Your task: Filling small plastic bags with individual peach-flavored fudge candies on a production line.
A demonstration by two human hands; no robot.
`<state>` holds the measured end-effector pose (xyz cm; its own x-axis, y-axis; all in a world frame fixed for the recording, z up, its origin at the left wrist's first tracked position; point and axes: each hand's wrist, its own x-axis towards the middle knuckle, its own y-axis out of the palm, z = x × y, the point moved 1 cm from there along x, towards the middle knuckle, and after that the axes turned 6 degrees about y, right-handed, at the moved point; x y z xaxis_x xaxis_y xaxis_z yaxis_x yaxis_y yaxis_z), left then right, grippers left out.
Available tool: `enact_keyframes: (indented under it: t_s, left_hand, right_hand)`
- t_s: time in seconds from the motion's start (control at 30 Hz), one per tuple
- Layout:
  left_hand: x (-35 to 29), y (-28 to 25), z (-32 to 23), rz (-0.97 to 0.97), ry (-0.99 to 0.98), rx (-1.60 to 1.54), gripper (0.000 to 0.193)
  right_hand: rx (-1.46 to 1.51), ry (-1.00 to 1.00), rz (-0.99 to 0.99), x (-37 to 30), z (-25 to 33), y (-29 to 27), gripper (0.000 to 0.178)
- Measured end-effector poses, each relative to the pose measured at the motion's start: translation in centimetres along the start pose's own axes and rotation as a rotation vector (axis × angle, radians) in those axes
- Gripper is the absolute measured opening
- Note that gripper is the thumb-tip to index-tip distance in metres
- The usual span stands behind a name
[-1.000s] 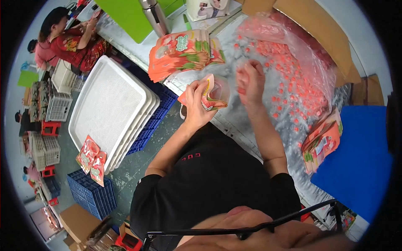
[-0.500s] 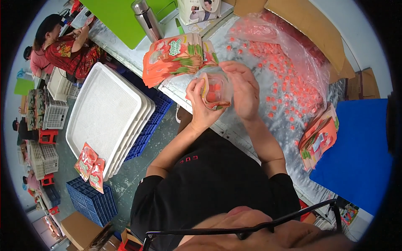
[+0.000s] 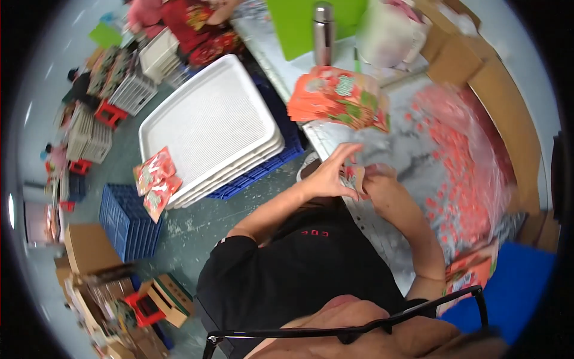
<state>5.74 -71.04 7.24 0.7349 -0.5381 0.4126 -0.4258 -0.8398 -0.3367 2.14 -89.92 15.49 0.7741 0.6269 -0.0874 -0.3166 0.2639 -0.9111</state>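
Observation:
A red-and-green snack pouch (image 3: 353,178) is between my hands over the table's near edge. My left hand (image 3: 330,178) curves round it from the left, thumb at its lower edge and fingers spread above. My right hand (image 3: 381,184) is curled against its right side, wrist bent, most fingertips hidden. A fanned stack of flat pouches (image 3: 338,99) lies just beyond my hands. To the right, many small red wrapped pieces (image 3: 451,173) are scattered beside a large clear plastic bag (image 3: 487,161).
White trays (image 3: 203,113) are stacked at left on blue crates, with two plump pouches (image 3: 158,176) on the top one's near corner. A steel flask (image 3: 323,36) stands at the back. A blue board (image 3: 514,287) is at right. A co-worker (image 3: 197,30) sits far left.
The view has swung, so the scene sits further right. My right hand, open beside the pouch before, is now curled against it. The pouch is turned and more hidden by my hands.

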Motion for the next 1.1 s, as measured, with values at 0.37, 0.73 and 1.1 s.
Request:
enact_keyframes:
  t_s: [0.37, 0.73, 1.1]
  left_hand:
    - [1.0, -0.7, 0.2, 0.254, -0.283, -0.279, 0.078]
    - [-0.7, 1.0, 1.7, -0.066, -0.226, -0.331, 0.043]
    - [-0.8, -2.0, -1.3, -0.319, -0.657, -0.469, 0.018]
  right_hand:
    - [0.074, -0.017, -0.157, -0.1, 1.1, -1.5, 0.016]
    - [0.008, -0.072, -0.202, 1.7, 1.8, -3.1, 0.020]
    - [1.040, 0.327, -0.433, 1.5, -5.1, 5.9, 0.025]
